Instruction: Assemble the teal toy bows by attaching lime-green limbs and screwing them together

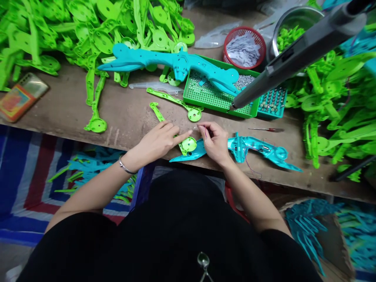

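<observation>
The green arm (189, 145) is partly covered by the left hand (160, 138), whose index finger is extended; whether it is gripped cannot be told. A purple wire (205, 132) is pinched in the right hand (216, 143), over the turquoise shell (240, 147) laid near the front of the table (126, 117).
</observation>
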Demonstrator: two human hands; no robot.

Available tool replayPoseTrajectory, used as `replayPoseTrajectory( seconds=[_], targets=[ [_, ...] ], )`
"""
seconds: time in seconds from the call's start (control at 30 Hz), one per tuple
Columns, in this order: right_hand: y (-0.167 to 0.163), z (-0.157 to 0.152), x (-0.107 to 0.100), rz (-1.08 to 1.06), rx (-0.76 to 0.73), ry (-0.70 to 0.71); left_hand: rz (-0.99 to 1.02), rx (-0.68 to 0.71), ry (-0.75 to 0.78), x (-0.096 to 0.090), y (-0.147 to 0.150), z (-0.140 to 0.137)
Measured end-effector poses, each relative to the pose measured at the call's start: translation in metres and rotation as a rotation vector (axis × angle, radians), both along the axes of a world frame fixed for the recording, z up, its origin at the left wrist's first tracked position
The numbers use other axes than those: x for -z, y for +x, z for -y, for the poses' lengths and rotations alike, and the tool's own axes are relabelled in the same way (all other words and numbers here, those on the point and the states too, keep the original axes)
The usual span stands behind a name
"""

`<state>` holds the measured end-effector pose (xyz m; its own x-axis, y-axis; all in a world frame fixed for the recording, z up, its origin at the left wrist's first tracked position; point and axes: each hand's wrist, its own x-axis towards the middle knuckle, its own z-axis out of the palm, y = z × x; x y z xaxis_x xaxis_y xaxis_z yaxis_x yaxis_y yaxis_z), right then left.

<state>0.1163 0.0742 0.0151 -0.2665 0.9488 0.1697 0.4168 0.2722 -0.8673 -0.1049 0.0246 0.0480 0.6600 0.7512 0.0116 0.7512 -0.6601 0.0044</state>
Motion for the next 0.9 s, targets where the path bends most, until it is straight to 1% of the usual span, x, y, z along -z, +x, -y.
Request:
replayPoseTrajectory(
  seconds=[0.13, 0.23, 0.33, 0.4, 0.53, 0.6, 0.67, 0.73, 0.8, 0.83, 0.9],
  targets=[
    [0.0, 0.0, 0.0, 0.006, 0.002, -0.002, 0.015, 0.036, 0.006, 0.007, -0.001, -0.007],
    [-0.001, 0.0, 0.001, 0.001, 0.001, 0.01, 0.037, 0.031, -0.03, 0.012, -0.003, -0.013],
    [-0.002, 0.0, 0.002, -0.004, 0.004, 0.02, 0.051, 0.017, -0.071, 0.012, -0.004, -0.015],
    [-0.003, 0.0, 0.002, -0.003, 0.015, 0.021, 0.086, 0.001, -0.105, 0.01, -0.005, -0.01],
    [-0.005, 0.001, 0.002, 0.012, 0.039, 0.011, 0.25, -0.015, -0.206, 0.007, -0.006, 0.01],
    [-0.006, 0.002, 0.002, 0.021, 0.052, 0.007, 0.296, -0.054, -0.209, 0.01, -0.006, 0.02],
    [-0.006, 0.002, 0.002, 0.028, 0.057, -0.004, 0.309, -0.113, -0.18, 0.015, -0.004, 0.028],
    [-0.004, 0.001, 0.001, 0.031, 0.029, -0.059, 0.343, -0.142, -0.166, 0.019, -0.001, 0.033],
    [-0.003, -0.003, -0.004, 0.016, -0.039, -0.184, 0.423, -0.158, -0.172, 0.019, 0.003, 0.036],
    [-0.003, -0.006, -0.008, -0.001, -0.089, -0.261, 0.481, -0.19, -0.163, 0.018, 0.006, 0.036],
    [-0.006, -0.011, -0.02, -0.035, -0.198, -0.378, 0.605, -0.339, -0.103, 0.014, 0.012, 0.037]
  ],
)
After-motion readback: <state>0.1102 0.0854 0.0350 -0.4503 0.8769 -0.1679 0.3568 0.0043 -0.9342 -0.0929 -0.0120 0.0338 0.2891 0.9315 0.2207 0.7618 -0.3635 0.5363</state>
